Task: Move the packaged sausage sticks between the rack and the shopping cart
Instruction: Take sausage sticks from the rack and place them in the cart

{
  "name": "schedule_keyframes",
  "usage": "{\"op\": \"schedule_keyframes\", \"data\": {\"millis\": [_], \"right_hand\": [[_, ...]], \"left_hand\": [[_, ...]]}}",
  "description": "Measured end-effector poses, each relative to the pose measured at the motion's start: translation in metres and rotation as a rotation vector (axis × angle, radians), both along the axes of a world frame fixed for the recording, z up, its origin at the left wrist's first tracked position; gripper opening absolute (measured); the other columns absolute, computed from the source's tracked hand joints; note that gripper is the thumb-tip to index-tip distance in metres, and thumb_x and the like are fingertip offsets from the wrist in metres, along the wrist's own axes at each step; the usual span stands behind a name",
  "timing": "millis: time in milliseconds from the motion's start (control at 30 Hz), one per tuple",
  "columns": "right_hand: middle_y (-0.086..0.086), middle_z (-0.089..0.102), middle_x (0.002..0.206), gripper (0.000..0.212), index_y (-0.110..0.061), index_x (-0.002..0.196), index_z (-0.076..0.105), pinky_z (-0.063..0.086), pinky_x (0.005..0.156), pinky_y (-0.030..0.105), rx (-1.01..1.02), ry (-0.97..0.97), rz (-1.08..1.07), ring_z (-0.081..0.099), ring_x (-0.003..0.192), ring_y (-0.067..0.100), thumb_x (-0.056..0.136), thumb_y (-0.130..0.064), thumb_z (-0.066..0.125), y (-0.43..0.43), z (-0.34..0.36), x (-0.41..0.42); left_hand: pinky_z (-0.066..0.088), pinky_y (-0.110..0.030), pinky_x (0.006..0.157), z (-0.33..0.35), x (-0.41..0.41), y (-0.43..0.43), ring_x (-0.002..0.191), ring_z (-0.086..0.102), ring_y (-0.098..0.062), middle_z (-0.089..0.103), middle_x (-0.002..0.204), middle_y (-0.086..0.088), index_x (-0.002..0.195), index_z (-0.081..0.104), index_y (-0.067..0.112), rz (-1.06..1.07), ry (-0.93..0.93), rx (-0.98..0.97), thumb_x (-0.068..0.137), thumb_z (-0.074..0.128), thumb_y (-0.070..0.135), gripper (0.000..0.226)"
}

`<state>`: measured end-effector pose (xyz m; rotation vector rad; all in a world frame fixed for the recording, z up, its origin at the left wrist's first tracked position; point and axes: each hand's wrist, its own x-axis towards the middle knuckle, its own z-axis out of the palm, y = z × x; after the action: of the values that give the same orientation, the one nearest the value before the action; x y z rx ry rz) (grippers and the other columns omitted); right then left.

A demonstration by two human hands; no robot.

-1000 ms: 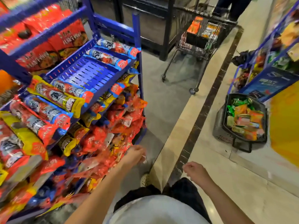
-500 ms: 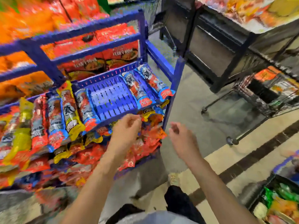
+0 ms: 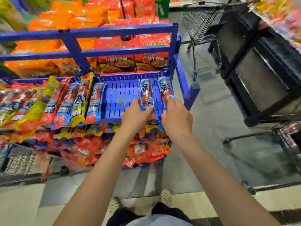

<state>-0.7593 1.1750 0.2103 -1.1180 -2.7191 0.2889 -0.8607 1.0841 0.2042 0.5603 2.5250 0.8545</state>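
Observation:
A blue rack holds a slotted blue shelf (image 3: 120, 98) with sausage stick packs. Two blue-edged packs lie at the shelf's right end. My left hand (image 3: 136, 114) grips the lower part of the inner sausage pack (image 3: 146, 92). My right hand (image 3: 176, 117) curls over the lower end of the outer sausage pack (image 3: 166, 89). Several more packs (image 3: 73, 101), red, blue and yellow, lie side by side on the left of the shelf. A black wire shopping cart (image 3: 286, 136) shows partly at the right edge.
Red and orange noodle bags (image 3: 130, 62) fill the shelves behind. Loose red snack packs (image 3: 143, 152) crowd the bottom shelf. Another wire cart (image 3: 203, 22) stands behind the rack, and a dark display stand (image 3: 260, 79) stands to the right. A wire basket (image 3: 19, 160) sits low left.
I have turned to face the rack. Both hands rose from beside my legs and reached forward onto the two packs at the shelf's right end.

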Motion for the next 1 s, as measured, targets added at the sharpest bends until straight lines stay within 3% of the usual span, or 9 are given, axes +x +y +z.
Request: {"op": "schedule_keyframes", "data": {"millis": [167,300,433,567,633,733,867,933,1000], "right_hand": [[0.018,0.055,0.124,0.046,-0.010,0.131,0.042,0.049,0.081,0.040,-0.107,-0.118,-0.047,0.056,0.112,0.035,0.088,-0.016,0.059,0.000,0.001,-0.018],[0.020,0.057,0.122,0.055,-0.009,0.134,0.037,0.045,0.077,0.038,-0.173,-0.153,-0.047,0.055,0.111,0.038,0.086,-0.023,0.061,0.010,0.003,-0.027],[0.012,0.059,0.112,0.062,-0.011,0.132,0.036,0.039,0.074,0.037,-0.401,-0.076,-0.079,0.056,0.105,0.037,0.084,-0.040,0.062,0.015,0.006,-0.024],[0.003,0.056,0.101,0.056,-0.021,0.133,0.041,0.036,0.074,0.031,-0.715,0.285,-0.191,0.051,0.082,0.025,0.084,-0.039,0.061,-0.002,0.014,-0.018],[0.000,0.060,0.101,0.054,-0.027,0.132,0.045,0.041,0.077,0.031,-0.750,0.467,-0.209,0.055,0.082,0.020,0.082,-0.036,0.063,-0.023,0.014,-0.017],[-0.010,0.064,0.097,0.061,-0.035,0.131,0.047,0.051,0.076,0.037,-0.837,0.715,-0.079,0.062,0.081,0.003,0.074,-0.035,0.067,-0.063,0.021,-0.025],[0.000,0.065,0.109,0.056,-0.049,0.119,0.051,0.054,0.088,0.046,-0.882,0.743,0.202,0.063,0.098,0.019,0.067,-0.034,0.064,-0.120,0.052,-0.051],[-0.002,0.065,0.110,0.059,-0.044,0.124,0.049,0.054,0.087,0.038,-0.922,0.715,0.397,0.063,0.093,0.012,0.071,-0.027,0.066,-0.155,0.065,-0.067],[-0.014,0.058,0.114,0.059,-0.039,0.129,0.046,0.049,0.090,0.021,-0.931,0.650,0.555,0.059,0.099,0.000,0.079,-0.021,0.072,-0.196,0.074,-0.084]], "left_hand": [[0.041,-0.035,0.069,0.003,0.000,-0.004,0.077,0.055,-0.015,0.052,0.127,-0.010,0.142,0.032,0.020,0.079,-0.168,0.140,0.093,0.059,0.045,0.061],[0.043,-0.034,0.052,0.011,-0.006,-0.015,0.065,0.059,-0.018,0.063,0.106,-0.011,0.139,0.032,0.020,0.095,-0.135,0.183,0.092,0.059,0.030,0.055],[0.048,-0.039,0.067,0.027,-0.007,-0.033,0.073,0.062,-0.016,0.056,0.122,-0.003,0.142,0.034,0.022,0.101,-0.124,0.236,0.093,0.060,0.033,0.057],[0.054,-0.048,0.084,0.035,0.002,-0.065,0.094,0.066,-0.028,0.051,0.112,0.006,0.138,0.041,0.025,0.231,-0.156,0.362,0.091,0.062,0.038,0.053],[0.055,-0.040,0.085,0.038,0.005,-0.088,0.099,0.062,-0.020,0.049,0.120,0.002,0.133,0.045,0.027,0.303,-0.158,0.436,0.090,0.064,0.040,0.050],[0.053,-0.020,0.078,0.049,0.004,-0.128,0.088,0.056,0.006,0.050,0.118,0.004,0.129,0.049,0.027,0.382,-0.090,0.540,0.090,0.066,0.036,0.044],[0.047,-0.014,0.079,0.068,-0.005,-0.194,0.101,0.059,-0.004,0.062,0.110,0.010,0.118,0.054,0.029,0.521,0.084,0.659,0.086,0.071,0.032,0.036],[0.048,-0.021,0.084,0.075,-0.010,-0.234,0.099,0.062,-0.005,0.065,0.109,0.009,0.118,0.057,0.026,0.618,0.161,0.703,0.084,0.072,0.037,0.040],[0.050,-0.027,0.089,0.081,-0.013,-0.278,0.103,0.063,-0.009,0.067,0.110,0.009,0.118,0.059,0.026,0.704,0.237,0.719,0.079,0.071,0.048,0.046]]}}
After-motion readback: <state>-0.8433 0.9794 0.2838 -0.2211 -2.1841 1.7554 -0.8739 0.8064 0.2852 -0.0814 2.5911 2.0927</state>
